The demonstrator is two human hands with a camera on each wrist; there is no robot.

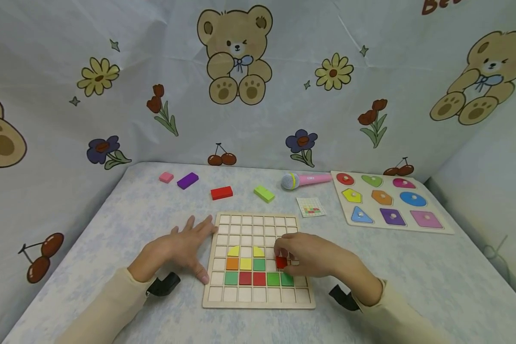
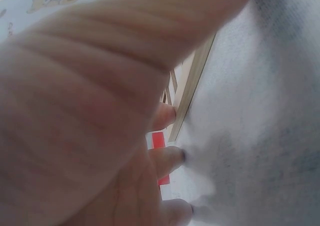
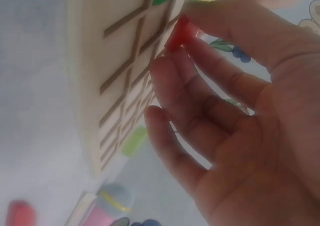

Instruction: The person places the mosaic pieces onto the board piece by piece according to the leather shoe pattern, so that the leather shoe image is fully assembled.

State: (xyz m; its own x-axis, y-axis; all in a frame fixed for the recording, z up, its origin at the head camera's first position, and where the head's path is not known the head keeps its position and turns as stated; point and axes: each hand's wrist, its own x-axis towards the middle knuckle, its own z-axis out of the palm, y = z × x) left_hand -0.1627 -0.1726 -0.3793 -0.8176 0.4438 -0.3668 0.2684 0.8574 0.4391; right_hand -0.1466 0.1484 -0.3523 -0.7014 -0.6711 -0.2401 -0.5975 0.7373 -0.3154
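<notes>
A wooden grid board [image 1: 232, 295] lies on the table with colored tiles in some of its squares. Between the thumb and fingers of my right hand [image 1: 314, 253] is a small red tile [image 1: 281, 262], pinched close over the board's right part; the right wrist view shows the red tile [image 3: 181, 34] at the fingertips. My left hand [image 1: 182, 248] rests at the board's left edge, its fingers spread and thumb near the lower side. Green tiles [image 1: 287, 279] sit just below the pinched one. Yellow, orange, green and red tiles fill squares further left.
Behind the board lie a red block [image 1: 221, 193], a purple block [image 1: 188, 180], a pink block [image 1: 166, 177] and a lime block [image 1: 264, 194]. A small pattern card [image 1: 311, 207], a toy microphone [image 1: 305, 180] and a shape puzzle board [image 1: 370, 222] are at the back right.
</notes>
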